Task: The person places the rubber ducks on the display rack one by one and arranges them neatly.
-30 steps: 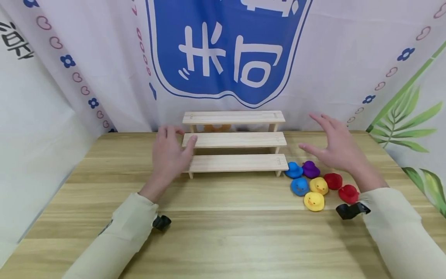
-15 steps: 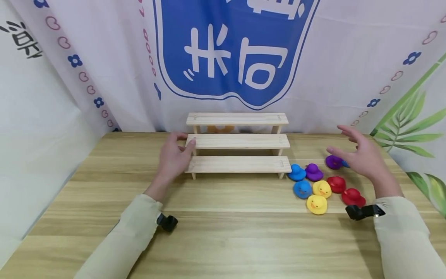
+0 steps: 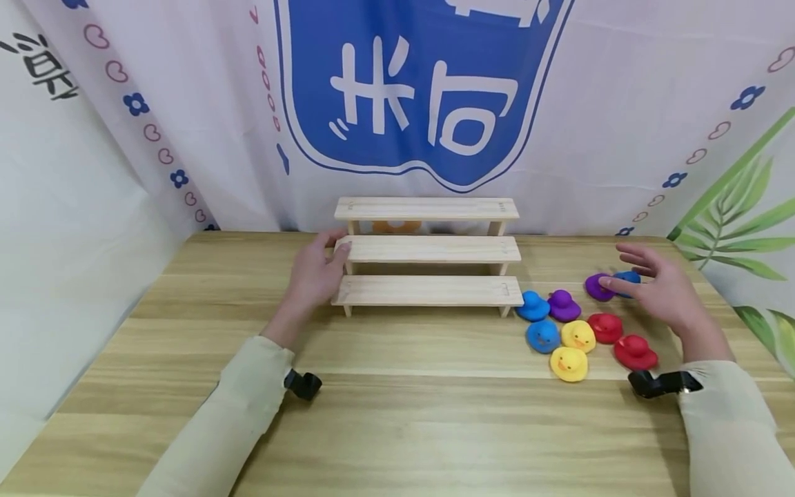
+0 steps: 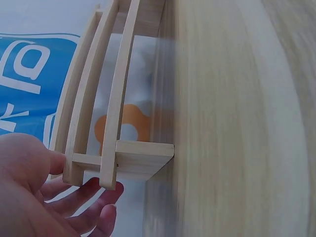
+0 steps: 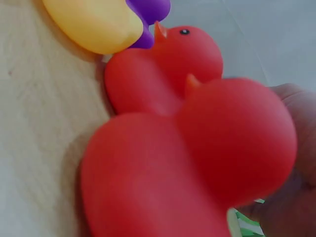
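Note:
A three-tier wooden display stand (image 3: 428,290) stands at the back of the table. My left hand (image 3: 313,273) grips the left end of its middle tier, thumb on the board; in the left wrist view the fingers (image 4: 94,207) curl round the board ends. My right hand (image 3: 667,290) reaches over the far right ducks, fingers spread, thumb overlapping a purple rubber duck (image 3: 596,287). A blue rubber duck (image 3: 627,281) lies partly behind that hand. Two red ducks (image 5: 143,177) fill the right wrist view, the hand's edge (image 5: 291,207) beside them.
Between stand and right forearm sit blue ducks (image 3: 543,337), yellow ducks (image 3: 568,364), another purple duck (image 3: 564,305) and red ducks (image 3: 635,352). A printed cloth (image 3: 590,138) hangs right behind the stand. The wooden tabletop (image 3: 435,428) stretches toward me.
My right hand has moved right and lowered toward the far purple and blue ducks, which have come into view. My left hand has closed in on the stand's left end.

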{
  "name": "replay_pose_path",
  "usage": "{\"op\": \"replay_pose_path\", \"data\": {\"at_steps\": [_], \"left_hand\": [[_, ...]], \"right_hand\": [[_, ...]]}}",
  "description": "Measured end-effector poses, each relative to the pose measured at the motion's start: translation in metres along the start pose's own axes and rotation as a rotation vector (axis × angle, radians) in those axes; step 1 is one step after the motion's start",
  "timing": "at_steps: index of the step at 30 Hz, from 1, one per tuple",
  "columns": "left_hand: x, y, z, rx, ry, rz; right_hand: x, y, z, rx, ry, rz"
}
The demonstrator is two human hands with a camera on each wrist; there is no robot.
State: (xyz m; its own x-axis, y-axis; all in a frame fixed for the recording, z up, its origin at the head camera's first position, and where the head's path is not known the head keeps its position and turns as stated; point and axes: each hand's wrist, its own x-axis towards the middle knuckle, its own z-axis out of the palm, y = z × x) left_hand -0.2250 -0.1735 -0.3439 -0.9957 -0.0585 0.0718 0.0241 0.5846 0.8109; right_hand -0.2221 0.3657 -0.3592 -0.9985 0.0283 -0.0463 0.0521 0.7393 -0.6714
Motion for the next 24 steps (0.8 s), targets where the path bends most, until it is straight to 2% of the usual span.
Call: {"op": "replay_pose_path", "data": {"at_steps": [8, 18, 24], "left_hand": [[-0.002, -0.004, 0.002, 0.007, 0.018, 0.021], [-0.004, 0.000, 0.001, 0.008, 0.020, 0.007], [-0.003, 0.000, 0.003, 0.025, 0.029, 0.006]], "right_hand": [[-0.003, 0.010, -0.002, -0.015, -0.021, 0.001], [-0.001, 0.018, -0.003, -0.038, -0.061, 0.030], [-0.002, 0.023, -0.004, -0.042, -0.051, 0.017]]}}
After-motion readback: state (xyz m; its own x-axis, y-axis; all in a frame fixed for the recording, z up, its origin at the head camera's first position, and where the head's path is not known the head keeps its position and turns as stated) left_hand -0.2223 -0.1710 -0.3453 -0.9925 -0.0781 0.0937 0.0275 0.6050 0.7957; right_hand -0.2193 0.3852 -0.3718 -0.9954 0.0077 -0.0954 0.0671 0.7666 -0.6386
